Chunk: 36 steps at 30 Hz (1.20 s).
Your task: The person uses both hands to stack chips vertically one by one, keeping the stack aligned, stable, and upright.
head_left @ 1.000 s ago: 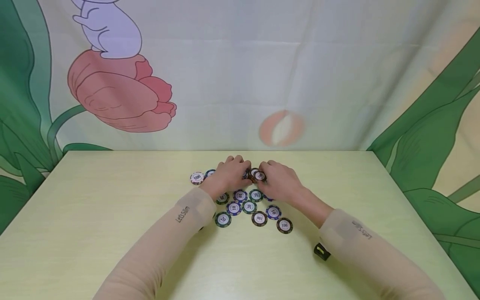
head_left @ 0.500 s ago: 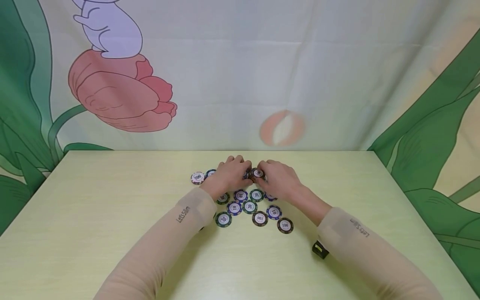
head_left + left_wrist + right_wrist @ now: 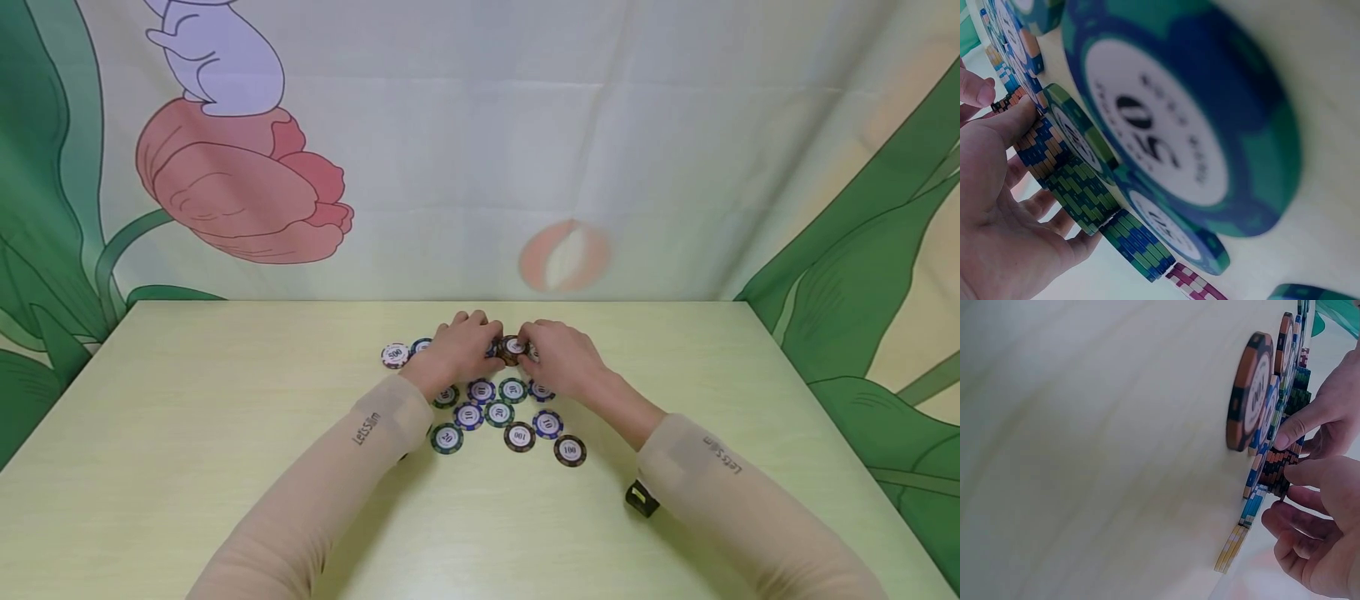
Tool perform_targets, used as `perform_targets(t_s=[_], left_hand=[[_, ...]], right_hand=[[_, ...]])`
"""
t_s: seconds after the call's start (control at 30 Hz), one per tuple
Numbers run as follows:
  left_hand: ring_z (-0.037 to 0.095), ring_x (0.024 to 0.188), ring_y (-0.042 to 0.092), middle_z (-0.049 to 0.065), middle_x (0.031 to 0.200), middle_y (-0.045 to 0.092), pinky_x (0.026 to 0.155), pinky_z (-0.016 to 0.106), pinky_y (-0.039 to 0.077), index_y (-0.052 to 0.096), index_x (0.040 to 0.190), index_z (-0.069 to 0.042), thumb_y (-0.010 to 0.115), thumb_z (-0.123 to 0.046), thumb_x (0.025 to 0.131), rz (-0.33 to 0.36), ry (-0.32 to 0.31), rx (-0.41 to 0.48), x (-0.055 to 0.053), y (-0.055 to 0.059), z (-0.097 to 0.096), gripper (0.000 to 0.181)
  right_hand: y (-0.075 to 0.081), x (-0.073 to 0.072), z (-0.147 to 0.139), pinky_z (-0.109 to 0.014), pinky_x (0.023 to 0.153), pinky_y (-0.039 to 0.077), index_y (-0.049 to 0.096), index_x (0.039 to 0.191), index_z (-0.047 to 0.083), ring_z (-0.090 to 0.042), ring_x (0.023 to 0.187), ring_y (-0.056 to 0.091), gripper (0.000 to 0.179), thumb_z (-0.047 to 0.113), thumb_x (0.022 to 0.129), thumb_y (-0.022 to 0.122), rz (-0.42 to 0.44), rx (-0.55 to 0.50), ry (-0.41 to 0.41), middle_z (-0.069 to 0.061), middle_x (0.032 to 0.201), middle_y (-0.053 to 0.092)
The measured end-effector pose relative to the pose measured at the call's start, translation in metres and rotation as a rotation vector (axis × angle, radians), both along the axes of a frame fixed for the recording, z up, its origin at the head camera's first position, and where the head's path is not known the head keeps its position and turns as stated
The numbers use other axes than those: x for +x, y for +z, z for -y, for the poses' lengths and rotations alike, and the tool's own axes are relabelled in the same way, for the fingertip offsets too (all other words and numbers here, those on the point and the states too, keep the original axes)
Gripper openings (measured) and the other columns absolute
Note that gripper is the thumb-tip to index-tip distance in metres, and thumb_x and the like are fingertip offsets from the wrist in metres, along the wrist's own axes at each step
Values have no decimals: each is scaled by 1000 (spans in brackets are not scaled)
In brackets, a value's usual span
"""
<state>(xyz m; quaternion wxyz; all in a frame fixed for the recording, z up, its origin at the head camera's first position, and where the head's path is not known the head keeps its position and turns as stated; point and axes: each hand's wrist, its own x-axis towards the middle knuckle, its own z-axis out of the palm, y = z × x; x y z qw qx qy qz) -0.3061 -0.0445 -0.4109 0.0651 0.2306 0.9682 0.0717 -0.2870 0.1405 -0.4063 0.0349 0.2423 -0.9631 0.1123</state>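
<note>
In the head view a stack of black-and-orange poker chips [image 3: 510,357] stands between both hands at the back of the table. My left hand [image 3: 459,352] holds its left side, thumb in front and index finger behind. From the other side my right hand [image 3: 558,354] pinches the stack near its top between thumb and forefinger. In the left wrist view the other left fingers lie behind a blue-and-orange stack [image 3: 1044,147] and a green stack [image 3: 1083,194]. The right wrist view shows both thumbs close together at the black-and-orange stack [image 3: 1279,464].
Several loose chips lie flat nearer the front, among them a 100 chip [image 3: 570,451] and a green 20 chip [image 3: 447,438]. A white 500 chip stack [image 3: 395,356] ends the row on the left. A small black object [image 3: 641,499] sits by the right sleeve.
The right hand's top chip was offset to the right of the black-and-orange stack; now it lies over it. The right fingers shifted slightly right. The left hand has stayed put.
</note>
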Motion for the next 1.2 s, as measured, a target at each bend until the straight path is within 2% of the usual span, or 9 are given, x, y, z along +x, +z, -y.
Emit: perform_targets(t_s=[0.73,1.03,1.2], left_hand=[[31,120,48,12,134,53,97,53,46,58,133,-15,67,-40,101,-4,1,-7,0,-1,0,42],[33,126,47,13,139,52,100,54,45,56,140,-14,66,-42,101,4,-7,-12,1,0,-1,49],[34,128,46,13,141,51,102,55,44,54,142,-14,66,-42,101,9,-5,-15,-1,-1,0,51]], right_hand=[[-2,0,4,-39,71,56,71,111,9,-22,88,66,20,25,99,72,-39,13,2,-7,101,69],[5,5,-6,-41,72,56,64,122,7,-25,94,68,33,30,99,72,1,16,-33,-9,111,70],[11,10,-15,-39,69,55,66,116,7,-22,88,66,32,30,95,75,23,7,-26,-6,103,70]])
